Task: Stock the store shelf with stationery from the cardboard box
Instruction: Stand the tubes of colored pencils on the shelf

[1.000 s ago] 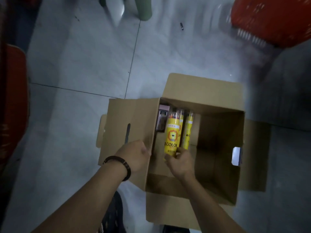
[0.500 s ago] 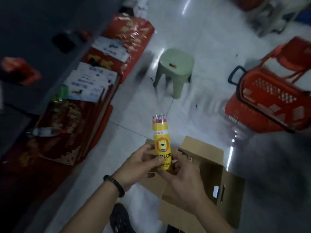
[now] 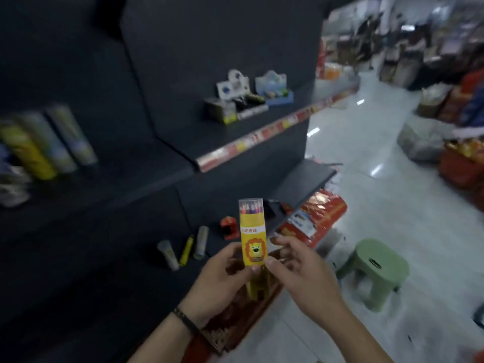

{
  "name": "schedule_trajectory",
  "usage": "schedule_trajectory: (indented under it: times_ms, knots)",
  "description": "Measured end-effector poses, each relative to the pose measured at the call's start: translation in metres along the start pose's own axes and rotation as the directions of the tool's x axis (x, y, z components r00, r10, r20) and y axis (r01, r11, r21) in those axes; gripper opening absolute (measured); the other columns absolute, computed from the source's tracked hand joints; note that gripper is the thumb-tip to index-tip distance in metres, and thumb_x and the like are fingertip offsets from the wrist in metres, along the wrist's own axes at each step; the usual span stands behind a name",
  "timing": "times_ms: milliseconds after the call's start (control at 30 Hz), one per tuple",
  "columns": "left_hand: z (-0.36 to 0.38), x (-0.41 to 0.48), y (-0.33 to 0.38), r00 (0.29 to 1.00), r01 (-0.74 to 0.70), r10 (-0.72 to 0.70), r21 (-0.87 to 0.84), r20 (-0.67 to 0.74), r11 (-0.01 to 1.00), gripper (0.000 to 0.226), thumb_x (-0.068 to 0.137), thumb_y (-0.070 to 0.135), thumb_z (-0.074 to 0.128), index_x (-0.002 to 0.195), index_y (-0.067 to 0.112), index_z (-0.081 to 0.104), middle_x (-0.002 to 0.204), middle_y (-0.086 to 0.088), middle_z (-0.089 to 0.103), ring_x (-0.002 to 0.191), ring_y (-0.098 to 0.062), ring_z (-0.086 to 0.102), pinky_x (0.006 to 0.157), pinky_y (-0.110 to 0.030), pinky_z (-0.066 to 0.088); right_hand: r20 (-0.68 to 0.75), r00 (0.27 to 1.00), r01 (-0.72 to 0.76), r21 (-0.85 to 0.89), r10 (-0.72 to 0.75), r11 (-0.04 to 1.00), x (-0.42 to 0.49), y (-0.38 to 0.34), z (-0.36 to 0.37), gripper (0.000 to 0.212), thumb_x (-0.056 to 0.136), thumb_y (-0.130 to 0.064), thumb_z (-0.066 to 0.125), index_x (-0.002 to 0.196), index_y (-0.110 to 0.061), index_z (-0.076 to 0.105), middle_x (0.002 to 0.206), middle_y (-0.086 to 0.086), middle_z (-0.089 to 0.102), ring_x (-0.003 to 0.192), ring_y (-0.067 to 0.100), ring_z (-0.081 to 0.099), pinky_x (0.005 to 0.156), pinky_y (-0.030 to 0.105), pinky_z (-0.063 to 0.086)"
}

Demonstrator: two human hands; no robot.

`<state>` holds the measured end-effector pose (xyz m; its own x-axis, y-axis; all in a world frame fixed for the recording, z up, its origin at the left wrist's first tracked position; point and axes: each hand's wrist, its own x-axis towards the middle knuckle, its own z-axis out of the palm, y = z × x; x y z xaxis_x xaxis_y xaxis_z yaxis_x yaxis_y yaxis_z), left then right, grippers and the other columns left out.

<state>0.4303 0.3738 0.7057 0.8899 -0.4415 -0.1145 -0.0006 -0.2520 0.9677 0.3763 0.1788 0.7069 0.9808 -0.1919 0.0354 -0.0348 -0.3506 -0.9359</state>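
A yellow tube of coloured pencils (image 3: 253, 238) with a lion picture stands upright in front of me, its clear cap up. My left hand (image 3: 220, 279) grips its lower part from the left. My right hand (image 3: 293, 268) pinches the lower right edge with thumb and fingers. Behind it is the dark store shelf (image 3: 167, 176). Similar tubes (image 3: 44, 142) lean at the far left of the middle board, blurred. Three small tubes (image 3: 183, 247) lie on the lower board. The cardboard box is out of view.
Small boxed stationery items (image 3: 246, 98) sit on the upper board with a red price strip (image 3: 262, 134). A green plastic stool (image 3: 374, 271) stands on the tiled floor at right. Red packaged goods (image 3: 314, 216) lie at the shelf's foot. More stock lines the far right.
The view has swung up from the box and floor to the shelf. The pencil tube came out of the box and stays upright in both hands.
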Motion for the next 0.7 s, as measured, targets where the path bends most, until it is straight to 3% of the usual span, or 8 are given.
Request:
schedule_trajectory:
  times_ms: [133,267,400,500,633,700]
  knots:
    - [-0.09,-0.03,0.038,0.987,-0.089,0.091,0.022,-0.132,0.996,0.028,0.098,0.033,0.073,0.122,0.043,0.066,0.117,0.007,0.076,0.111,-0.018,0.073,0.093,-0.05,0.061,0.169,0.971,0.172,-0.013,-0.167,0.985,0.036,-0.097,0.056,0.035,0.084,-0.05,0.081,0.115,-0.035,0.074,0.108,-0.014,0.079,0.101,0.007,0.075,0.091,0.042,0.061]
    - [-0.17,-0.053,0.06,0.953,-0.146,0.158,0.066,-0.259,0.987,0.028,0.101,0.029,0.068,0.124,0.045,0.064,0.112,0.002,0.077,0.093,-0.023,0.078,0.072,-0.039,0.063,0.317,0.911,0.296,-0.06,-0.264,0.953,0.065,-0.166,0.112,0.037,0.081,-0.045,0.089,0.113,-0.036,0.073,0.107,-0.02,0.078,0.101,0.001,0.073,0.091,0.033,0.061]
    - [-0.233,-0.065,0.068,0.905,-0.181,0.228,0.161,-0.36,0.97,0.031,0.101,0.031,0.068,0.126,0.049,0.062,0.115,0.008,0.075,0.1,-0.015,0.075,0.077,-0.029,0.06,0.402,0.847,0.398,-0.047,-0.347,0.916,0.097,-0.214,0.168,0.038,0.078,-0.041,0.091,0.111,-0.037,0.072,0.103,-0.021,0.078,0.097,-0.003,0.073,0.088,0.027,0.059]
    - [-0.273,-0.063,0.065,0.866,-0.187,0.26,0.206,-0.427,0.961,0.036,0.098,0.037,0.071,0.131,0.047,0.061,0.117,0.008,0.075,0.103,-0.015,0.075,0.084,-0.036,0.063,0.438,0.805,0.45,-0.011,-0.4,0.893,0.127,-0.238,0.209,0.035,0.08,-0.04,0.089,0.11,-0.037,0.072,0.103,-0.018,0.077,0.097,0.001,0.072,0.09,0.033,0.06]
    - [-0.323,-0.049,0.041,0.758,-0.096,0.28,0.324,-0.588,0.941,0.045,0.093,0.038,0.077,0.134,0.044,0.059,0.116,0.014,0.073,0.104,-0.005,0.072,0.087,-0.031,0.062,0.482,0.763,0.492,-0.001,-0.43,0.871,0.174,-0.265,0.261,0.033,0.082,-0.038,0.089,0.11,-0.038,0.072,0.101,-0.018,0.076,0.095,-0.002,0.07,0.085,0.026,0.058]
    - [-0.352,-0.041,0.018,0.625,0.059,0.286,0.409,-0.726,0.911,0.037,0.093,0.041,0.075,0.128,0.039,0.061,0.112,0.014,0.07,0.101,0.0,0.068,0.086,-0.028,0.061,0.506,0.746,0.505,-0.005,-0.433,0.863,0.199,-0.278,0.287,0.032,0.084,-0.035,0.088,0.11,-0.038,0.07,0.101,-0.018,0.075,0.095,-0.003,0.069,0.081,0.021,0.055]
